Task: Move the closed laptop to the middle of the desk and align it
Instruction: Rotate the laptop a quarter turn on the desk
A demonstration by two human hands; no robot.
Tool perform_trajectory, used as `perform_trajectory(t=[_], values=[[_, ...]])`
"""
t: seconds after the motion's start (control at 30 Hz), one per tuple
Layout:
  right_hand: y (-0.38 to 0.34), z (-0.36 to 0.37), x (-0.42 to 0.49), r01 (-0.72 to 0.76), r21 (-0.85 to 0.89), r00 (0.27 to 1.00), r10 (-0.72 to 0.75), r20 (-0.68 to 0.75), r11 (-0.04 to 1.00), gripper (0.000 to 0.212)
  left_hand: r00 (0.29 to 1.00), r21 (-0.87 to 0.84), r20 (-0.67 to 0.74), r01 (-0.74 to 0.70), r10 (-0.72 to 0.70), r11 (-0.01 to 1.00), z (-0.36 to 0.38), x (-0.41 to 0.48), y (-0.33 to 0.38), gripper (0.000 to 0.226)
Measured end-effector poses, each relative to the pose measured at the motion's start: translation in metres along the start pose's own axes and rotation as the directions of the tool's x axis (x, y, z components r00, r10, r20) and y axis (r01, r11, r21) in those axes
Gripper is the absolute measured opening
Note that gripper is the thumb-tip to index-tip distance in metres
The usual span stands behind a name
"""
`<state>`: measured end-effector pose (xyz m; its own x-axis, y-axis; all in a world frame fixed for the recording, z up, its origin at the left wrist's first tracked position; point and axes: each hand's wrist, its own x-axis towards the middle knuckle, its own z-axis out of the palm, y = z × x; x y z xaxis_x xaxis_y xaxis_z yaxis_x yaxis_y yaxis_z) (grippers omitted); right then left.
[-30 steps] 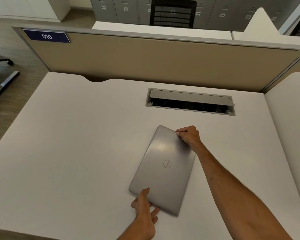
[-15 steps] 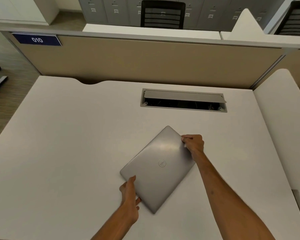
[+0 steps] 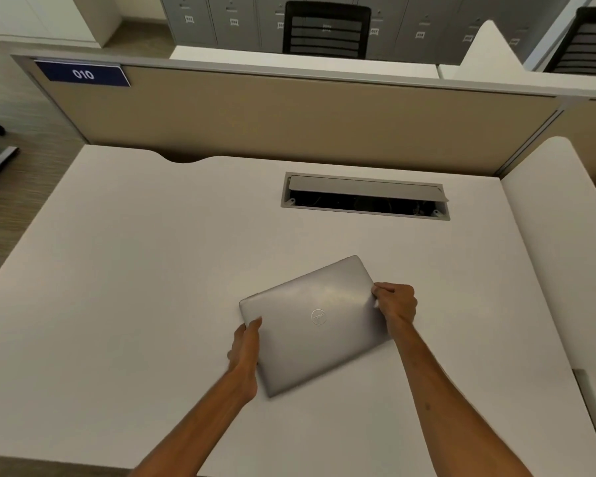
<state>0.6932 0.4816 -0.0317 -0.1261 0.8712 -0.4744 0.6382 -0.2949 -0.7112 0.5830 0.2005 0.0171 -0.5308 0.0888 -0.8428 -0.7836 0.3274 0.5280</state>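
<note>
A closed silver laptop with a round logo lies flat on the white desk, a little right of the desk's middle and turned askew, its far right corner pointing toward the cable slot. My left hand grips its near left edge, thumb on the lid. My right hand holds the right edge, fingers curled over the rim.
An open cable slot with a grey flap is set in the desk behind the laptop. A beige partition with a blue "010" sign bounds the far edge. Another white desk adjoins on the right.
The laptop has turned clockwise, from nearly lengthwise away from me to lying more crosswise. Both hands have stayed on its edges and swung round with it.
</note>
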Motion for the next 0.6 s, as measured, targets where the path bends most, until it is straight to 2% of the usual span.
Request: perform_trajectory(t=[0.23, 0.47, 0.6], values=[[0.021, -0.007, -0.021, -0.110, 0.151, 0.992, 0.119, -0.049, 0.982, 0.026, 0.999, 0.058, 0.023, -0.043, 0.042, 0.997, -0.009, 0.011, 0.007, 0.073], [0.037, -0.012, -0.030, -0.153, 0.184, 0.984, 0.167, -0.063, 0.971, 0.024, 0.995, 0.087, 0.041, -0.098, 0.094, 0.991, -0.011, 0.019, 0.012, 0.074], [0.046, -0.012, -0.040, -0.163, 0.200, 0.981, 0.180, -0.074, 0.966, 0.026, 0.995, 0.109, 0.057, -0.087, 0.082, 0.990, -0.016, 0.027, 0.014, 0.082]])
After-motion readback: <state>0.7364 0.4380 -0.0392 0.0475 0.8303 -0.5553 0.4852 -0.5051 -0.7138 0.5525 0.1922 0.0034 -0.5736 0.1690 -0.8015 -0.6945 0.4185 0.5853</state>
